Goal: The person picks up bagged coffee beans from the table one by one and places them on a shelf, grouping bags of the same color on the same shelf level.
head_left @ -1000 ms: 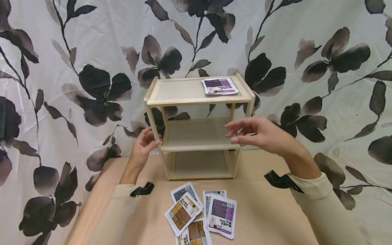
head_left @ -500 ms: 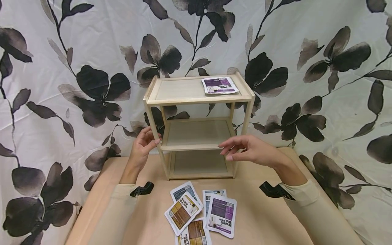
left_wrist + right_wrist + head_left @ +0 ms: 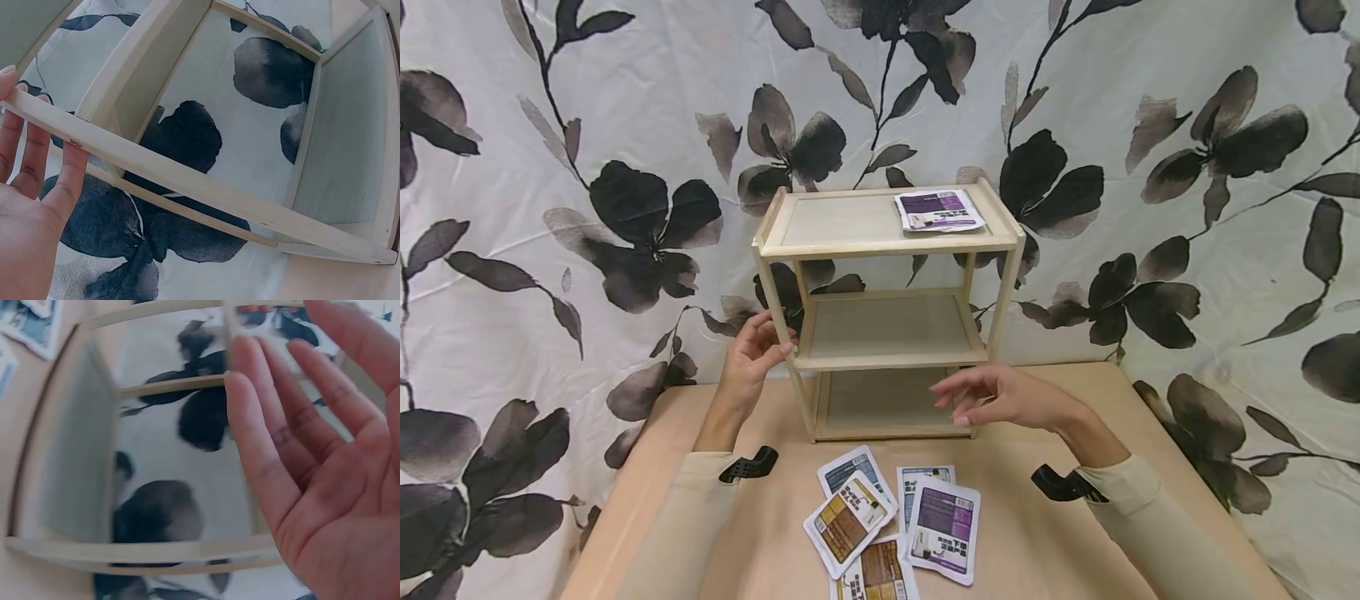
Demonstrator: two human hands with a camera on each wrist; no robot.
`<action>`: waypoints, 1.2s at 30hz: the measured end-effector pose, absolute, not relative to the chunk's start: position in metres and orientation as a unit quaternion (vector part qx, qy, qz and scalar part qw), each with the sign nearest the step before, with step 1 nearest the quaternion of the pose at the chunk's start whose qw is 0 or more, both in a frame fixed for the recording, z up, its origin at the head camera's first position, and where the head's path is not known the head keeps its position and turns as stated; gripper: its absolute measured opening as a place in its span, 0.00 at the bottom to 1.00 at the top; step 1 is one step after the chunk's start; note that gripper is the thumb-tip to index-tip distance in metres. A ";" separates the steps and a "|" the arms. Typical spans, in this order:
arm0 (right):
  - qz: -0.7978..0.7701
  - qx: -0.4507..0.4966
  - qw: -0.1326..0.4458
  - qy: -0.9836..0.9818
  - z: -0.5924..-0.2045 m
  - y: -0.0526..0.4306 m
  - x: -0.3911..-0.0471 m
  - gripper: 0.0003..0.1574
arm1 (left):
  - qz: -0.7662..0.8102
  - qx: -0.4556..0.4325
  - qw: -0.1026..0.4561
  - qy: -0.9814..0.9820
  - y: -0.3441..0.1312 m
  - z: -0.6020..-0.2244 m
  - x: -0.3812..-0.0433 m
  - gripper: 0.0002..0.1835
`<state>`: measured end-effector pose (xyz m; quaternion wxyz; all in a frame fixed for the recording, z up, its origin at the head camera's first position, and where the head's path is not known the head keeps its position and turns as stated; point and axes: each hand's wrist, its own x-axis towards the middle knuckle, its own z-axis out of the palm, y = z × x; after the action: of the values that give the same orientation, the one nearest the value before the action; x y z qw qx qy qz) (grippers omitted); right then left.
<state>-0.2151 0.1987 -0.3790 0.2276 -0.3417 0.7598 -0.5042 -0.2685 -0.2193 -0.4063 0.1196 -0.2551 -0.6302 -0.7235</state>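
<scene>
A small three-tier wooden shelf rack [image 3: 835, 223] stands at the back of the table. My left hand [image 3: 747, 362] grips its left front post [image 3: 144, 159], thumb on the near side and fingers round behind. My right hand [image 3: 1007, 398] is in front of the rack's lower right side, with relaxed fingers and nothing in them; in the right wrist view the palm [image 3: 340, 487] shows bare. On the top tier, toward the right, lies a flat purple-and-white packet [image 3: 938, 211]. Nearer me on the table are a purple packet [image 3: 943, 529] and a brown-and-yellow packet [image 3: 850, 523].
Another brown packet [image 3: 880, 573] and blue packets [image 3: 853, 467] partly overlap in the same loose group on the wooden table [image 3: 1045, 517]. Behind the rack hangs a white cloth [image 3: 925, 125] with dark flowers. A black wrist mount [image 3: 748, 465] sits at my left cuff.
My right hand has moved down and slightly left, from beside the middle tier to in front of the bottom tier. The left hand, the rack and the packets stay where they were.
</scene>
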 end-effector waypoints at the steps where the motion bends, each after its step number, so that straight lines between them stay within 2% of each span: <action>1: -0.501 -0.346 0.232 0.758 -0.386 0.200 -0.216 0.30 | -0.723 -0.255 0.120 -0.630 -0.219 -0.406 -0.268 0.30; 9: -0.504 -0.336 0.264 0.750 -0.430 0.206 -0.220 0.32 | -0.717 -0.250 0.124 -0.638 -0.219 -0.408 -0.268 0.27; 15: -0.527 -0.321 0.290 0.731 -0.453 0.211 -0.218 0.37 | -0.716 -0.257 0.124 -0.636 -0.218 -0.408 -0.267 0.27; 28: -0.517 -0.333 0.297 0.731 -0.500 0.216 -0.212 0.38 | -0.723 -0.253 0.122 -0.631 -0.218 -0.409 -0.268 0.29; 36: -0.520 -0.296 0.280 0.751 -0.527 0.220 -0.207 0.38 | -0.722 -0.255 0.123 -0.632 -0.219 -0.409 -0.268 0.28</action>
<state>-0.2066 0.2197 -0.5271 0.2796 -0.2956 0.7507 -0.5204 -0.2682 -0.2192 -0.4095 0.1226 -0.2546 -0.6320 -0.7216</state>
